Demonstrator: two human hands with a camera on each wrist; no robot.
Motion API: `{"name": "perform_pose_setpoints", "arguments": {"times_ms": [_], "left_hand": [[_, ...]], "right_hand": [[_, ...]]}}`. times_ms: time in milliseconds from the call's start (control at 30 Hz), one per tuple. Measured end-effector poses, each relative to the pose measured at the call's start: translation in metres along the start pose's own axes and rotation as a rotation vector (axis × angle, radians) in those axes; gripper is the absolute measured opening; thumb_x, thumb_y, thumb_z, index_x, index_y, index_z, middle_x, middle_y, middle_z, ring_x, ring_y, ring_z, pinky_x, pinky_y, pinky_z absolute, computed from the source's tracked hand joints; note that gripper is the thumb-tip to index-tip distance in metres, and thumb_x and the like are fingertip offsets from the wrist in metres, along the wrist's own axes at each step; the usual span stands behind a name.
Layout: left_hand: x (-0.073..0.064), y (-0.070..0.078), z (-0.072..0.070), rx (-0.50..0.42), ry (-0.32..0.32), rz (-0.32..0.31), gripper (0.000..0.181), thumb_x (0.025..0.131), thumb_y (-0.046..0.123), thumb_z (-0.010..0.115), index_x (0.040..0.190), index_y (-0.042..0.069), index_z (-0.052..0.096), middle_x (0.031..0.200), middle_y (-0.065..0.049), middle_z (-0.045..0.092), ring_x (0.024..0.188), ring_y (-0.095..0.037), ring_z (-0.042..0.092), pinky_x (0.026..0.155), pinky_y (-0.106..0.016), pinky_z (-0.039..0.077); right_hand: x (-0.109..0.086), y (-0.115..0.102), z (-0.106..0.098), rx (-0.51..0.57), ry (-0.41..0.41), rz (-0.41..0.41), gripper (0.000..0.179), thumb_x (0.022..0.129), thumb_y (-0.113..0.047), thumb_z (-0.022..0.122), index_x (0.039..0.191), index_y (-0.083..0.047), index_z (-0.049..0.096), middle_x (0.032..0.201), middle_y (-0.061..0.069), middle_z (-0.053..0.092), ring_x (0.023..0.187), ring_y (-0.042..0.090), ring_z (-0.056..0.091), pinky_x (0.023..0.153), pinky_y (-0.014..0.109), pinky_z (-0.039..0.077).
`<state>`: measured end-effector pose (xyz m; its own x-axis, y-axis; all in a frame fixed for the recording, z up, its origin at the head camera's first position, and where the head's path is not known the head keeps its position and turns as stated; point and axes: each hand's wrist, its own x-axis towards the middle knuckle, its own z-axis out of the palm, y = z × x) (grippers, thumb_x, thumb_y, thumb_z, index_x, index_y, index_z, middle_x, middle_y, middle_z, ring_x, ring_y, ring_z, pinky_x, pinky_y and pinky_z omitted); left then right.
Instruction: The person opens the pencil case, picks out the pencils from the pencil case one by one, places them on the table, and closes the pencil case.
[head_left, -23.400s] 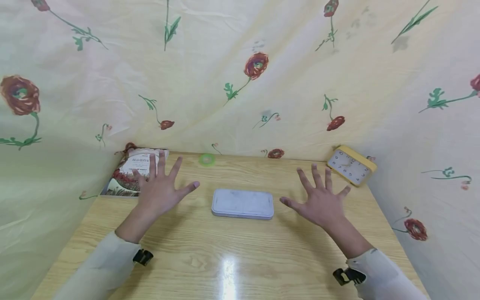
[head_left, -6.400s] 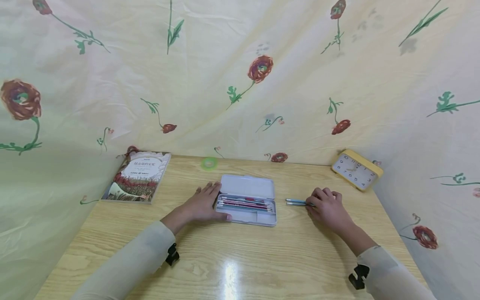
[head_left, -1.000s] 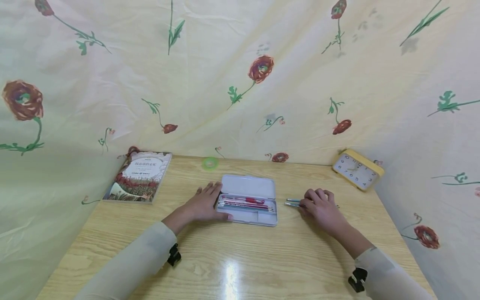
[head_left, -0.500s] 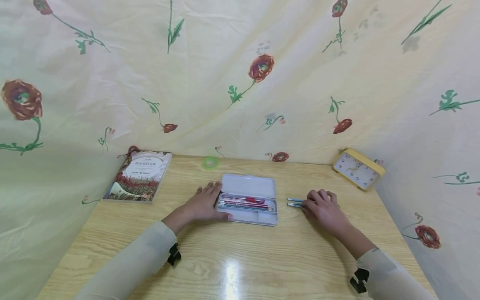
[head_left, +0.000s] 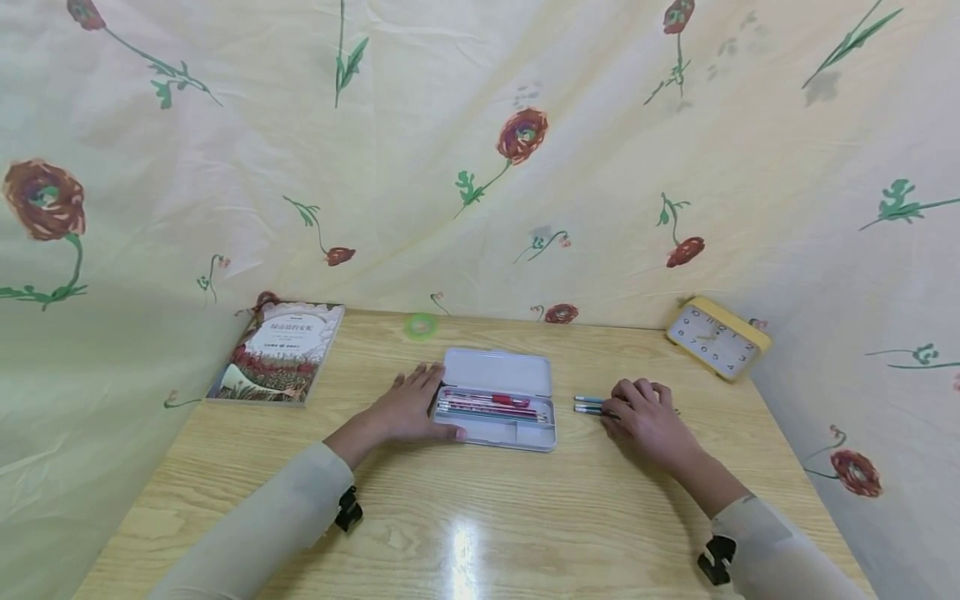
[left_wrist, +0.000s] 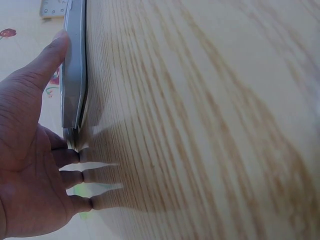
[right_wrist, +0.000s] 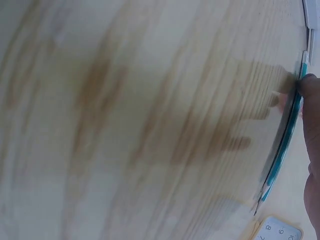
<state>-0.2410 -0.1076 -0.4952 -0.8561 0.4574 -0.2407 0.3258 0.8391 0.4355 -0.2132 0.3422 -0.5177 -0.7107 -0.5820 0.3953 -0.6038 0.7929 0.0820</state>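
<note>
A pencil case (head_left: 495,375) lies on the table with its lid folded back. Inside are several pencils (head_left: 487,412) and a red pen (head_left: 510,401). My left hand (head_left: 401,410) rests at the case's left end; in the left wrist view its straight thumb lies along the case (left_wrist: 75,65) and its spread fingertips touch the table. Right of the case, my right hand (head_left: 647,421) pinches blue-green pencils (head_left: 588,408) lying on the table, eraser ends toward the case. In the right wrist view, the thumb presses a teal pencil (right_wrist: 287,135); most fingers are hidden.
A book (head_left: 281,354) lies at the back left of the wooden table (head_left: 465,500). A green ring (head_left: 421,326) sits at the back edge, and a yellow clock (head_left: 717,337) stands at the back right. Flowered cloth (head_left: 420,167) hangs behind.
Since the oldest frame, the case was opened. A red pen now shows on its pencils. In the last second, my right hand shifted slightly right with the pencils; my left hand stayed still.
</note>
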Motion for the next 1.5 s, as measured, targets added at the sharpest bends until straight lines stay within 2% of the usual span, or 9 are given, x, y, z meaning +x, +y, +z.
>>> {"name": "perform_pose_setpoints", "arguments": {"times_ms": [133, 400, 633, 767, 1033, 1167, 1300, 1500], "left_hand": [[-0.001, 0.0, -0.001, -0.002, 0.005, 0.002, 0.133, 0.09, 0.081, 0.073, 0.177, 0.003, 0.012, 0.187, -0.017, 0.015, 0.175, -0.04, 0.009, 0.141, -0.062, 0.009], [-0.001, -0.001, -0.001, -0.007, 0.008, 0.006, 0.133, 0.089, 0.081, 0.074, 0.177, 0.002, 0.013, 0.186, -0.017, 0.015, 0.175, -0.04, 0.01, 0.141, -0.062, 0.01], [0.001, -0.002, 0.001, -0.002, -0.004, 0.003, 0.135, 0.088, 0.084, 0.073, 0.178, 0.006, 0.011, 0.187, -0.014, 0.013, 0.175, -0.038, 0.007, 0.142, -0.06, 0.008], [0.002, -0.002, 0.002, -0.005, -0.002, 0.003, 0.135, 0.088, 0.085, 0.073, 0.178, 0.006, 0.01, 0.187, -0.015, 0.013, 0.175, -0.038, 0.007, 0.142, -0.061, 0.009], [0.001, -0.002, 0.001, -0.003, 0.0, -0.002, 0.135, 0.088, 0.084, 0.073, 0.178, 0.005, 0.01, 0.187, -0.015, 0.013, 0.175, -0.038, 0.007, 0.142, -0.061, 0.009], [0.0, -0.001, 0.0, -0.007, -0.001, 0.0, 0.134, 0.088, 0.083, 0.073, 0.178, 0.005, 0.01, 0.187, -0.015, 0.013, 0.175, -0.038, 0.007, 0.142, -0.061, 0.009], [-0.001, -0.001, -0.001, -0.01, -0.003, -0.002, 0.134, 0.089, 0.083, 0.073, 0.178, 0.005, 0.011, 0.187, -0.016, 0.014, 0.175, -0.038, 0.008, 0.142, -0.061, 0.009], [-0.001, 0.0, -0.001, -0.002, -0.007, -0.009, 0.136, 0.088, 0.085, 0.073, 0.178, 0.005, 0.01, 0.187, -0.015, 0.014, 0.175, -0.037, 0.008, 0.142, -0.061, 0.01]], "right_hand": [[0.008, -0.007, -0.001, 0.044, 0.013, 0.004, 0.026, 0.089, -0.016, 0.093, 0.108, -0.016, 0.074, 0.111, 0.003, 0.065, 0.104, 0.029, 0.06, 0.096, 0.068, 0.051], [0.031, -0.026, 0.0, 0.132, 0.08, -0.046, 0.036, 0.087, 0.004, 0.089, 0.107, -0.013, 0.064, 0.104, 0.001, 0.068, 0.099, 0.025, 0.064, 0.099, 0.068, 0.05], [0.05, -0.042, 0.01, 0.217, 0.146, -0.057, 0.034, 0.087, 0.003, 0.087, 0.111, -0.011, 0.067, 0.102, 0.002, 0.071, 0.097, 0.025, 0.067, 0.104, 0.074, 0.047], [0.058, -0.05, 0.015, 0.256, 0.138, -0.039, 0.038, 0.09, -0.002, 0.088, 0.117, -0.011, 0.065, 0.102, 0.001, 0.073, 0.103, 0.027, 0.068, 0.109, 0.077, 0.044], [0.075, -0.069, 0.017, 0.247, 0.08, -0.028, 0.039, 0.092, -0.004, 0.088, 0.122, -0.012, 0.064, 0.109, 0.003, 0.076, 0.109, 0.029, 0.067, 0.114, 0.075, 0.043], [0.084, -0.078, 0.02, 0.228, 0.109, -0.077, 0.035, 0.093, -0.001, 0.086, 0.121, -0.01, 0.067, 0.11, 0.005, 0.077, 0.108, 0.029, 0.067, 0.111, 0.074, 0.047], [0.092, -0.085, 0.026, 0.216, 0.138, -0.115, 0.026, 0.092, -0.006, 0.087, 0.113, -0.011, 0.072, 0.107, 0.003, 0.075, 0.106, 0.028, 0.065, 0.107, 0.073, 0.049], [0.105, -0.097, 0.031, 0.197, 0.11, -0.12, 0.012, 0.094, -0.018, 0.089, 0.103, -0.015, 0.081, 0.108, 0.003, 0.07, 0.107, 0.027, 0.06, 0.108, 0.071, 0.048]]}}
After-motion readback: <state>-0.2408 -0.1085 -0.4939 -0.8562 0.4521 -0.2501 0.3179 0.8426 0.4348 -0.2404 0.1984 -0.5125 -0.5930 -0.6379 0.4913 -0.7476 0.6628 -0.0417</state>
